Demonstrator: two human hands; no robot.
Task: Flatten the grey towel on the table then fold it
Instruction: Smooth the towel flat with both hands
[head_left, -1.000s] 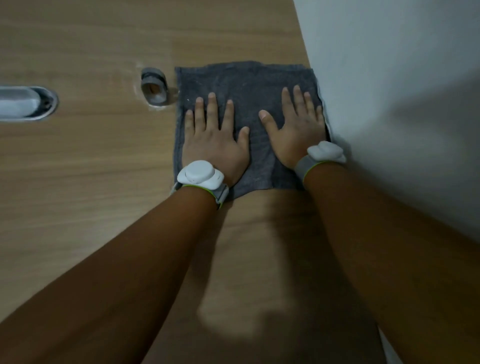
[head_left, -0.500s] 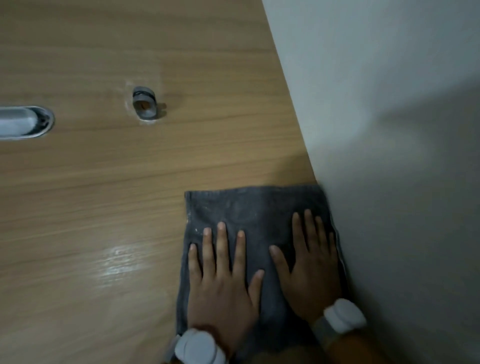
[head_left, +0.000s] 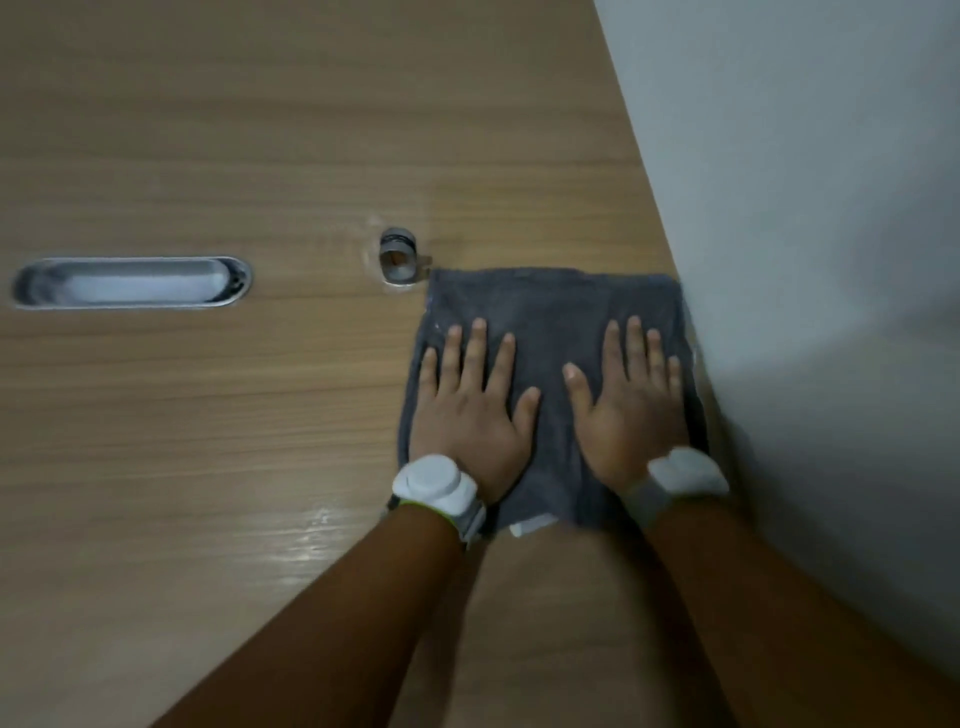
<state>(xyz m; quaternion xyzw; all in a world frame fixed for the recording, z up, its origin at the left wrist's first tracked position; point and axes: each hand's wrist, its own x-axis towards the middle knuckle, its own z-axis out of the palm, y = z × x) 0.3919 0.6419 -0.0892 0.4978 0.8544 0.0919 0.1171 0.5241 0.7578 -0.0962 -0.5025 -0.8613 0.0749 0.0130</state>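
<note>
The grey towel (head_left: 550, 306) lies flat on the wooden table (head_left: 208, 415) as a small folded square, its right edge against the white wall. My left hand (head_left: 470, 410) presses palm down on the towel's left half, fingers spread. On the right half my right hand (head_left: 631, 405) lies the same way. Both wrists carry white bands. A white label peeks out at the towel's near edge (head_left: 530, 527).
A small round metal fitting (head_left: 397, 254) is set in the table just beyond the towel's far left corner. A long oval metal slot (head_left: 132, 283) lies further left. The white wall (head_left: 805, 208) bounds the table on the right.
The view has swung about between frames. Both hands stay flat on the towel in the same pose; the towel again lies next to the round fitting, as one second ago.
</note>
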